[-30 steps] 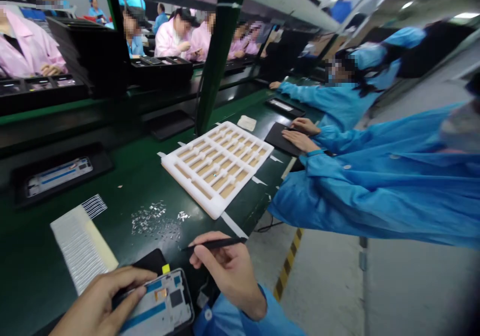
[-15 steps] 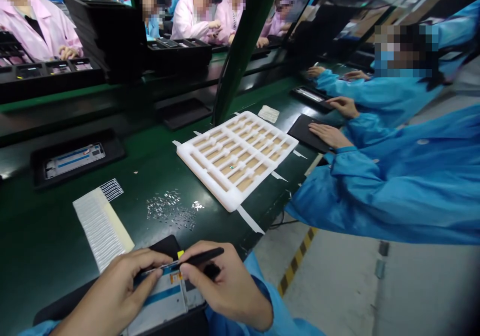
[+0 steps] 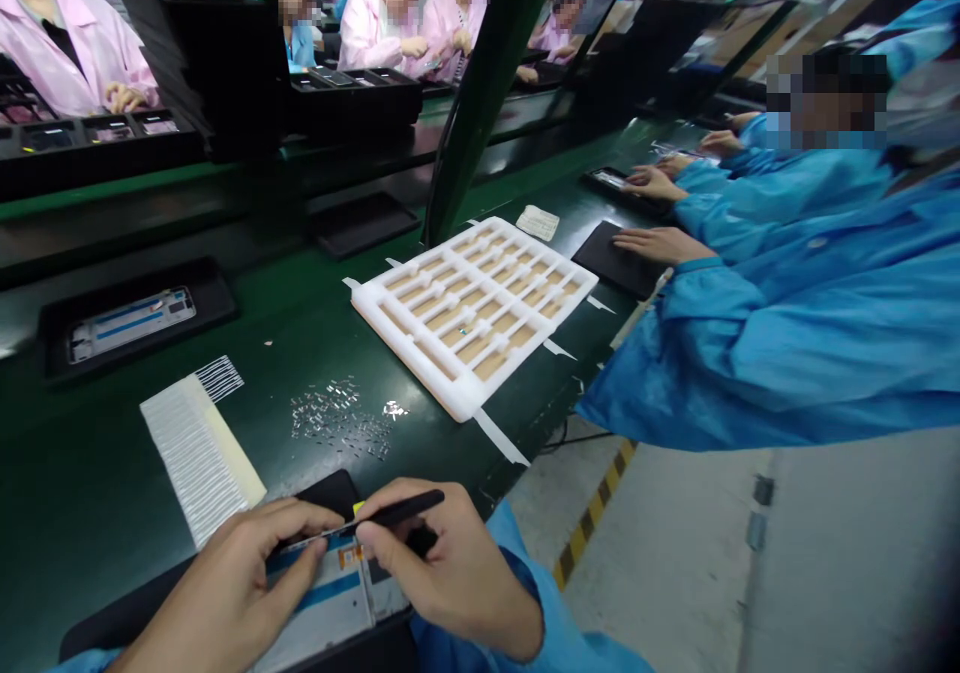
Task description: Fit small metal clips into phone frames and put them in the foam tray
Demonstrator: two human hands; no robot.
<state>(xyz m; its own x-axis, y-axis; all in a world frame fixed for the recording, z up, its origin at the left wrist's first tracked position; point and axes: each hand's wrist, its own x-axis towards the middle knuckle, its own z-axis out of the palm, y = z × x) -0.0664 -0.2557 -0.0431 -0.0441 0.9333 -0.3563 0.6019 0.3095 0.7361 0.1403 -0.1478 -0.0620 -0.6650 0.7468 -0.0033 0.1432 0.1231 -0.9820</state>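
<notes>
Phone frame [image 3: 334, 618] w/ blue strips is held at nr edge of green workbench [image 3: 67, 473], over black tray [image 3: 112, 613]; whether it's seated in it can't be told. Its upper long side is gripped btwn thumb & fingers of L hand [image 3: 240, 573]. Black tweezers [image 3: 409, 508] are pinched in R hand [image 3: 469, 583], tips by L fingertips; contact unclear. Sheet of strips [image 3: 187, 453] & small metal pcs [image 3: 330, 398] are laid beyond; white foam tray [image 3: 466, 398] is placed nr same bench edge, to R.
</notes>
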